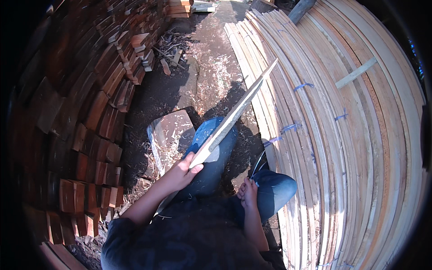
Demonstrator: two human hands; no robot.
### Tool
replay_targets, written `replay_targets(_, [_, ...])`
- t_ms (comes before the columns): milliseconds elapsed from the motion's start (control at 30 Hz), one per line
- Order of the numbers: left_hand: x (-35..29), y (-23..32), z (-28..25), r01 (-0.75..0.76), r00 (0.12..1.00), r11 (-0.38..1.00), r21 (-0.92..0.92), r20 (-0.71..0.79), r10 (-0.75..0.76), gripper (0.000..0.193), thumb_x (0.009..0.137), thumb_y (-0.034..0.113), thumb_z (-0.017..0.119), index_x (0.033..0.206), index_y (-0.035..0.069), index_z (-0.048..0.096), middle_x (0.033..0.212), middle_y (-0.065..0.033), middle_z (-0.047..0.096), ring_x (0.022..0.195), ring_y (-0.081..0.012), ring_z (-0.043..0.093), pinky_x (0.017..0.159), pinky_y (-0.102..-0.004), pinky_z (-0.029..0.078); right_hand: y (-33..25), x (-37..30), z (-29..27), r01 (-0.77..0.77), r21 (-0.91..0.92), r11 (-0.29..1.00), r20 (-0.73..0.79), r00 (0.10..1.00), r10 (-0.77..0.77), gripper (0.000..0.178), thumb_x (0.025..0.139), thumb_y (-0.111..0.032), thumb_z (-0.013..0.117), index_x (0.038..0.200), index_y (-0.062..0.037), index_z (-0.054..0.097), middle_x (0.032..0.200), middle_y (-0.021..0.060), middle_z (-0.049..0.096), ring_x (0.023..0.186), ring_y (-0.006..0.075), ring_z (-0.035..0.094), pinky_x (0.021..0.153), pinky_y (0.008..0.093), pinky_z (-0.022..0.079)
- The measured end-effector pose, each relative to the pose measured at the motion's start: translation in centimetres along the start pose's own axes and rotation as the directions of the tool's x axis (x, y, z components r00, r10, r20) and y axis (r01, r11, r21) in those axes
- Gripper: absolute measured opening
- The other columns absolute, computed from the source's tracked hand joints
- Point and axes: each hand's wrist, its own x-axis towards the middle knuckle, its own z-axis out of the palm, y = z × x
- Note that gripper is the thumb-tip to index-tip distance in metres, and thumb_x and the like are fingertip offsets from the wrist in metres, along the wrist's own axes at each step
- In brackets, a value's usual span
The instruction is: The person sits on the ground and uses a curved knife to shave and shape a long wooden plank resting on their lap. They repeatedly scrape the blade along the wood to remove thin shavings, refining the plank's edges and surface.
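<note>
My left hand [180, 173] is closed round a long, narrow wooden strip [231, 118]. The strip slants across my left thigh, and its tapered far end points up and to the right toward the stacked slats. Its near end runs down past my wrist toward my dark shirt. Beside my right knee, my right hand [248, 193] is closed in a fist. Thin, pale, curved strands [258, 163] rise out of that fist, with a small light-blue bit by the fingers. What else the fist may hold is hidden.
Bundled long wooden slats [324, 135] tied with blue-purple bands fill the right side, a short loose piece [356, 72] lying across them. Stacked cut boards [96, 112] form a wall on the left. A flat block [173, 130] with shavings lies by my left knee. Shavings litter the ground [211, 58].
</note>
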Motion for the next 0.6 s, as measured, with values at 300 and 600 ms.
replay_targets(300, [-3.3, -0.7, -0.4, 0.176, 0.965, 0.982, 0.073, 0.185, -0.186, 0.049, 0.099, 0.039, 0.05, 0.121, -0.004, 0.041, 0.086, -0.0312, 0.061, 0.085, -0.0452, 0.063, 0.076, -0.0479, 0.048, 0.1, 0.1, 0.3, -0.053, -0.072, 0.996, 0.001, 0.999, 0.053, 0.014, 0.098, -0.027, 0.054, 0.096, -0.0156, 0.046, 0.059, -0.0024, 0.039, 0.04, 0.0086, 0.039, 0.035, 0.0238, 0.03])
replay_targets(600, [-2.3, -0.7, -2.5, 0.213, 0.892, 0.837, 0.503, 0.25, -0.377, 0.058, 0.097, 0.04, 0.05, 0.129, -0.006, 0.038, 0.101, -0.0327, 0.061, 0.096, -0.0435, 0.062, 0.084, -0.0502, 0.048, -1.8, 0.6, 0.1, 0.264, -0.257, 0.93, 0.029, 0.964, -0.265, 0.025, 0.103, -0.031, 0.046, 0.089, -0.0103, 0.048, 0.06, -0.0005, 0.044, 0.042, 0.007, 0.041, 0.038, 0.0231, 0.035])
